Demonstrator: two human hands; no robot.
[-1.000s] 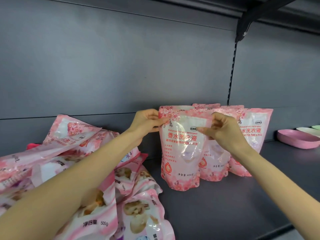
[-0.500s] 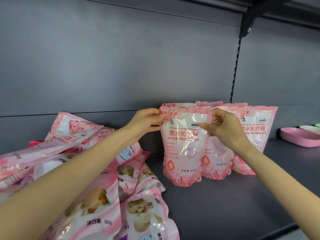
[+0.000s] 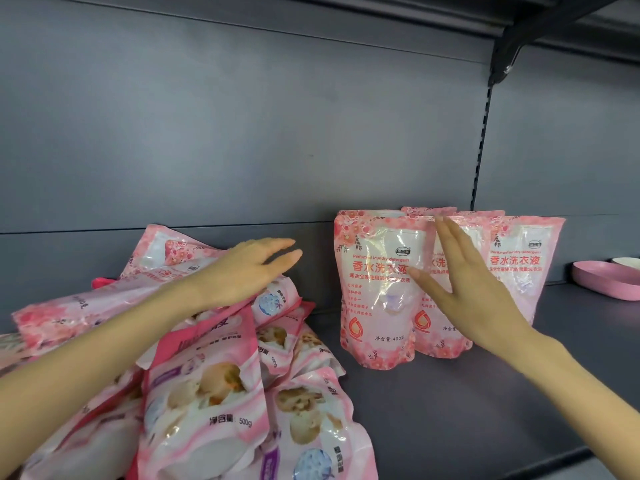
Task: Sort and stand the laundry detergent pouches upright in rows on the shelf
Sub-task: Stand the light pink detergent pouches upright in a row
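At the centre right of the frame we see a pink laundry detergent pouch (image 3: 379, 289) standing upright on the dark shelf (image 3: 450, 410), free of both our hands. Just behind it to the right stand more upright pouches (image 3: 519, 268) in a row, their tops level against the grey back panel (image 3: 242, 133). Our right hand (image 3: 474, 289) is open, fingers spread and straight, in front of the second pouch of the row; whether it touches the pouch we cannot tell. Our left hand (image 3: 249, 271) is also open, palm down, resting on the top of the heap of fallen pouches (image 3: 207, 375) that fills the lower left of the frame. These lie flat and crossed over one another, some with a different print marked 500g. At the far right edge, on the same shelf, sits a pink tray (image 3: 606, 280), well apart from the standing row.
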